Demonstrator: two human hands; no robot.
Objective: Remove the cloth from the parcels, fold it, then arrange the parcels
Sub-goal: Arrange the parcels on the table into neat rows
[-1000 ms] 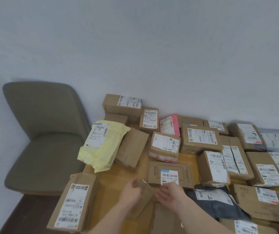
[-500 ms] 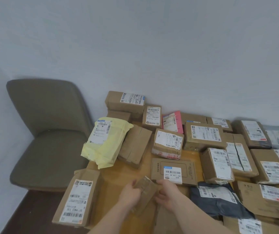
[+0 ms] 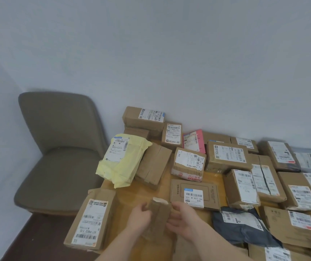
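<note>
Down front, the left hand (image 3: 140,217) and right hand (image 3: 182,217) both grip a small brown parcel (image 3: 158,213), its lower end hidden, just before the flat box (image 3: 194,193).

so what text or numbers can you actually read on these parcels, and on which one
"PB02 170", upside down, on the label of the brown parcel at the table's left edge.
"B577", roughly, on the label of the flat box beyond the hands; its other characters are unclear.
"170", faintly, on the label of the small upright box near the wall.
All other labels, such as the yellow bag's, show only barcodes and print too small or blurred to read.
</note>
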